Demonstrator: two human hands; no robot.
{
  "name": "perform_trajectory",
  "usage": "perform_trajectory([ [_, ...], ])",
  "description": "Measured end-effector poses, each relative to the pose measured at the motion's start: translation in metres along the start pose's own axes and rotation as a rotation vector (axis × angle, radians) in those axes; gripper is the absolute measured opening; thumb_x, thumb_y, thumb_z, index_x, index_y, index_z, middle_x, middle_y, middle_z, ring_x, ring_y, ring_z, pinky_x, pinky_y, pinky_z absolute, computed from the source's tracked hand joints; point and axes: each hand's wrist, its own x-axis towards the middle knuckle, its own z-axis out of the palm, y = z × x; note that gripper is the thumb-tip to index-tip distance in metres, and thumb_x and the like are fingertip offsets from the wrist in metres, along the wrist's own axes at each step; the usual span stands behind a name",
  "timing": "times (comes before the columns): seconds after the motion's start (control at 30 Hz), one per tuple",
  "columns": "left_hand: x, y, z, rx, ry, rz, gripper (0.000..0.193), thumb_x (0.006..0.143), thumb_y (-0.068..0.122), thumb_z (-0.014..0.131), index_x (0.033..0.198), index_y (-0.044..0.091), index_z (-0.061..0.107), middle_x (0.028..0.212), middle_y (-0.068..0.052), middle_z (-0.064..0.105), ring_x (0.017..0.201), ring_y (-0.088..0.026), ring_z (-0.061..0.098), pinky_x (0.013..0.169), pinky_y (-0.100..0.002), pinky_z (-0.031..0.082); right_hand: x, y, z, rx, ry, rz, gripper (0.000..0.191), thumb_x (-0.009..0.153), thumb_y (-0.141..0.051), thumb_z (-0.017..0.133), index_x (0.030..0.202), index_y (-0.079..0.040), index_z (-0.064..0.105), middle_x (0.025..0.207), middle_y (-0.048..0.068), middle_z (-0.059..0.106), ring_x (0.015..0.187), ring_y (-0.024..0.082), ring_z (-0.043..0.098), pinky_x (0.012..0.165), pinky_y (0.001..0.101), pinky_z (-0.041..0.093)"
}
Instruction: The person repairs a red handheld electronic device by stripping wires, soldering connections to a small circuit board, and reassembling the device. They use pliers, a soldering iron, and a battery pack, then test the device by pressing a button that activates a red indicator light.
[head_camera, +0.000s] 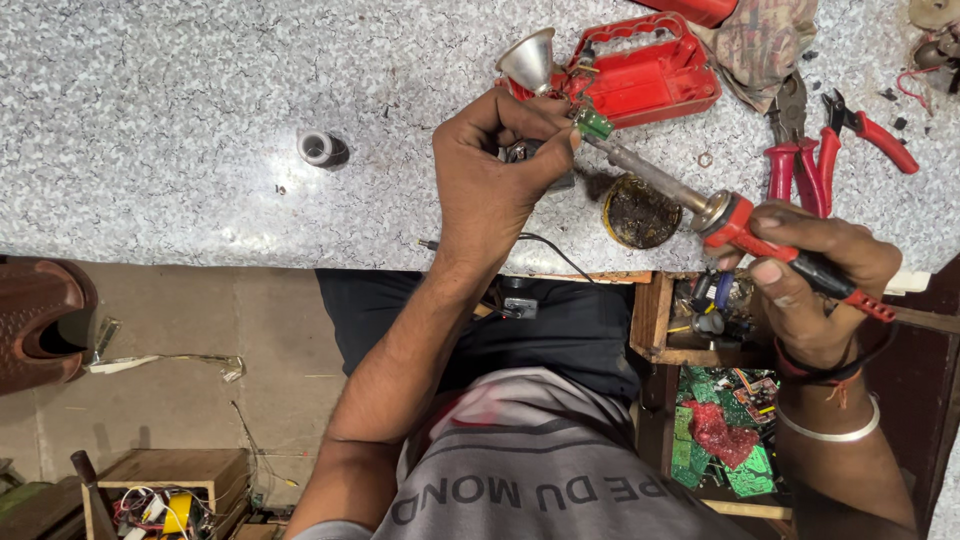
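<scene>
The left hand (490, 185) has its grip clamped on a small green circuit board (594, 123), pinched at the fingertips near the desk's (180, 120) near edge. The right hand (815, 285) is closed around the soldering iron (735, 220), beyond that edge, with its tip at the board. A round flux tin (640, 212) lies just beside. The red casing (650, 75) and pliers (800, 150) crowd the right part; the left part holds only a small spool (320, 149).

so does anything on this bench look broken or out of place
The red torch housing lies opened on the bench, its silver reflector tipped askew at one end. The left hand pinches a small green circuit board while the right hand holds a soldering iron to it.
</scene>
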Motion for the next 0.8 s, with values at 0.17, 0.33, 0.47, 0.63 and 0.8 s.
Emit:
perform_trajectory([
  [0.17,0.0,0.0,-0.001,-0.044,-0.011,0.01,0.015,0.088,-0.005,0.079,0.089,0.004,0.066,0.097,-0.011,0.075,0.1,-0.014,0.074,0.094,-0.033,0.064,-0.002,-0.011,-0.006,-0.327,-0.138,-0.121,0.024,0.1,-0.017,0.075,0.113,0.001,0.068,0.089,0.019,0.072,0.083,0.025,0.075,0.076,0.0331,0.061],
  [0.33,0.0,-0.001,-0.001,-0.01,-0.03,0.102,0.016,0.091,-0.009,0.079,0.091,0.002,0.066,0.094,-0.012,0.074,0.11,-0.017,0.073,0.101,-0.034,0.062,-0.002,-0.023,-0.001,-0.368,-0.123,-0.108,0.026,0.1,-0.018,0.075,0.115,0.002,0.067,0.091,0.022,0.072,0.086,0.026,0.074,0.075,0.0301,0.059],
  [0.47,-0.001,0.0,-0.001,-0.077,-0.017,-0.006,0.017,0.087,-0.008,0.077,0.088,0.004,0.064,0.098,-0.01,0.075,0.101,-0.016,0.073,0.093,-0.033,0.064,0.0,-0.024,0.003,-0.141,-0.02,0.073,0.028,0.095,-0.022,0.073,0.109,0.001,0.067,0.092,0.021,0.071,0.082,0.023,0.075,0.069,0.0296,0.062],
  [0.63,0.0,0.0,-0.002,-0.032,-0.02,0.04,0.019,0.087,-0.01,0.077,0.088,0.004,0.064,0.096,-0.009,0.074,0.105,-0.017,0.074,0.1,-0.034,0.063,-0.003,-0.022,0.0,-0.098,0.018,0.028,0.031,0.101,-0.022,0.073,0.118,0.002,0.064,0.104,0.024,0.071,0.082,0.021,0.074,0.07,0.0278,0.061],
  [0.8,0.001,-0.003,-0.002,-0.034,-0.024,0.037,0.018,0.087,-0.01,0.077,0.088,0.004,0.064,0.096,-0.009,0.074,0.105,-0.017,0.073,0.099,-0.035,0.063,-0.007,-0.016,-0.006,-0.237,-0.01,0.015,0.031,0.098,-0.022,0.074,0.114,0.003,0.067,0.095,0.021,0.071,0.079,0.022,0.074,0.066,0.0276,0.061],
])
